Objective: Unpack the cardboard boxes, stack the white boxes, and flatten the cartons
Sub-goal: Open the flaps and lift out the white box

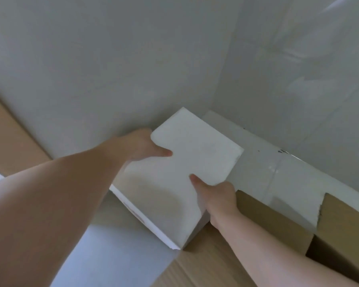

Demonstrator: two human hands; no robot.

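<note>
Reaching forward with both bare arms, the person holds a white box (187,162) in the corner where two pale walls (112,59) meet. The left hand (141,146) clamps the box's left side, thumb lying on top; the right hand (214,195) takes the near right edge, thumb pressed onto the top face, so each grip pinches the box. Under the grips sits another white box (153,208). Just right of the right grip stands an open cardboard carton (278,220), with white skirting (257,154) beyond it.
</note>
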